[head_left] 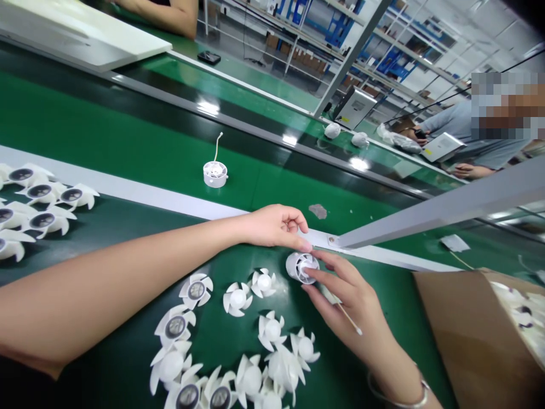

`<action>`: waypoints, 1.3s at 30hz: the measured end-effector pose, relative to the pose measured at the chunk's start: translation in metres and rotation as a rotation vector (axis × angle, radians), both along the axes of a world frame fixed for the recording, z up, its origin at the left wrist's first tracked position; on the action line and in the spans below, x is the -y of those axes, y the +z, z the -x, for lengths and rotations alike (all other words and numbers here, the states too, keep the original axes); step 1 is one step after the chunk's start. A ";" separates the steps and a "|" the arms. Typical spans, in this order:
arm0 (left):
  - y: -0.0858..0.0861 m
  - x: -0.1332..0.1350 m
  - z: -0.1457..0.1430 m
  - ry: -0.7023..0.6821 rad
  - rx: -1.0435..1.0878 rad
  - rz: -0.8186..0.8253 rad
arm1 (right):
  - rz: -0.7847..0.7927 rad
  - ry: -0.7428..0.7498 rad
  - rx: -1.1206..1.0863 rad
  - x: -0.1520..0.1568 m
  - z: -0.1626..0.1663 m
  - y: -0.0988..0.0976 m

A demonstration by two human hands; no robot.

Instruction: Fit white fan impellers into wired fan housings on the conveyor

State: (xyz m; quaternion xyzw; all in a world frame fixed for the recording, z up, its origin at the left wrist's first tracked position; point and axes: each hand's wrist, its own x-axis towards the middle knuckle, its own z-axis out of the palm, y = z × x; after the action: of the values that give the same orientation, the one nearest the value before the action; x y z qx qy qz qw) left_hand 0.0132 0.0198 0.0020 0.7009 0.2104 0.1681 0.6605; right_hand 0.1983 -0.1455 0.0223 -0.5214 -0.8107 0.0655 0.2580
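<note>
My right hand point(355, 289) grips a small white fan point(300, 268), a round housing with a bladed wheel inside. Its fingertips rest at the rim and hub, and a thin cable with a small white plug point(359, 330) trails over the palm. My left hand point(279, 226) is just above the fan, fingers loosely curled and apart, holding nothing. Its thumb tip is by the housing's top edge; whether it touches, I cannot tell. Several loose white fan wheels point(237, 299) lie on the green tabletop below, some hub-up, others showing the dark-ringed inside point(175, 326).
Another cabled fan point(215, 174) stands on the green conveyor belt point(128, 130). More wheels point(42, 193) lie at left. A cardboard box point(451, 318) with white parts stands at right, below a slanting metal post point(426, 204). Across the belt are co-workers' arms point(183, 17).
</note>
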 end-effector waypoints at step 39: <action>0.015 0.001 0.002 0.083 -0.260 -0.078 | 0.289 -1.675 0.099 0.152 -0.356 0.081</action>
State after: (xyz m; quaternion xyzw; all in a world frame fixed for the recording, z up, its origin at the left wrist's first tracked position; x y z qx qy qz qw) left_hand 0.0117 0.0188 0.0168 0.7326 0.3163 0.1114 0.5924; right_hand 0.5540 -0.2977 0.1032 -0.9793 -0.1511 -0.0669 0.1165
